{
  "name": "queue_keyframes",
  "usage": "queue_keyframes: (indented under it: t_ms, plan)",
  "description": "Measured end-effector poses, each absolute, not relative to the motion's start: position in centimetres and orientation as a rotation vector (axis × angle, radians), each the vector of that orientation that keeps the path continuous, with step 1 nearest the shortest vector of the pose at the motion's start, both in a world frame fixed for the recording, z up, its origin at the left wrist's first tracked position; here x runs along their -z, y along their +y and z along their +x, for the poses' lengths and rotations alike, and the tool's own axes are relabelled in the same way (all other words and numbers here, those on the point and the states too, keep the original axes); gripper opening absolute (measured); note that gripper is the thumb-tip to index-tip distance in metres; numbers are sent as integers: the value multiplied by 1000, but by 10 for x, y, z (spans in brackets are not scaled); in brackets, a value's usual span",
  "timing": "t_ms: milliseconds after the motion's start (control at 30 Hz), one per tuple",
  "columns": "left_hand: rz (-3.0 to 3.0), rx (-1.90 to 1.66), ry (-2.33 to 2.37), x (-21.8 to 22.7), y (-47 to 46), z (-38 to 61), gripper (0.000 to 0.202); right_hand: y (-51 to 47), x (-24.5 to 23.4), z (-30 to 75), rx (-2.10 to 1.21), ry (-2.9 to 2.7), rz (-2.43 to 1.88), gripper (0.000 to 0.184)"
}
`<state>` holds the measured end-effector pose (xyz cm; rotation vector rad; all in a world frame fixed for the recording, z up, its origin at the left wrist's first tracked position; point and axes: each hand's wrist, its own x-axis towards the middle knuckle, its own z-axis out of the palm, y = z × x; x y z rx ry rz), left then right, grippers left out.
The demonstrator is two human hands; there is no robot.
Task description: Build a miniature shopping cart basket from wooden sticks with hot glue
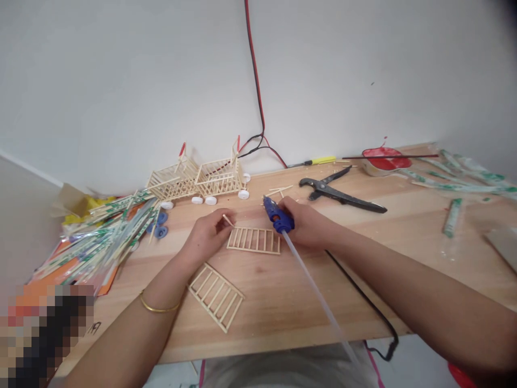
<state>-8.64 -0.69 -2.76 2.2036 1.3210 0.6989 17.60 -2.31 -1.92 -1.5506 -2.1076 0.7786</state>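
Note:
My left hand (208,234) pinches a short wooden stick (227,219) at the left end of a small ladder-like stick frame (254,240) lying on the wooden table (283,302). My right hand (305,223) grips a blue hot glue gun (277,214), its nozzle pointing up and left just above the frame's right end. A long clear glue stick (315,291) trails back from the gun toward me. A second stick frame (216,296) lies nearer me, by my left wrist.
Two stick carts with white wheels (197,180) stand at the back by the wall. Packets of chopsticks (105,231) pile at the left with blue bottle caps (160,225). Black pliers (339,193), a yellow-handled screwdriver (319,160), a red bowl (385,160) and wrappers (452,180) lie to the right.

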Motion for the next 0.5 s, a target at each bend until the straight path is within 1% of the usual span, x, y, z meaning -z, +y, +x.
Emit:
queue_keyframes:
  t_ms: [100,500]
  plan:
    - [2212,-693,1326,27,-8,-86,24,-26,21,172,-843,-2090,-1505,34]
    - [2264,-691,1321,28,-6,-86,24,-27,20,170,-846,-2079,-1489,31]
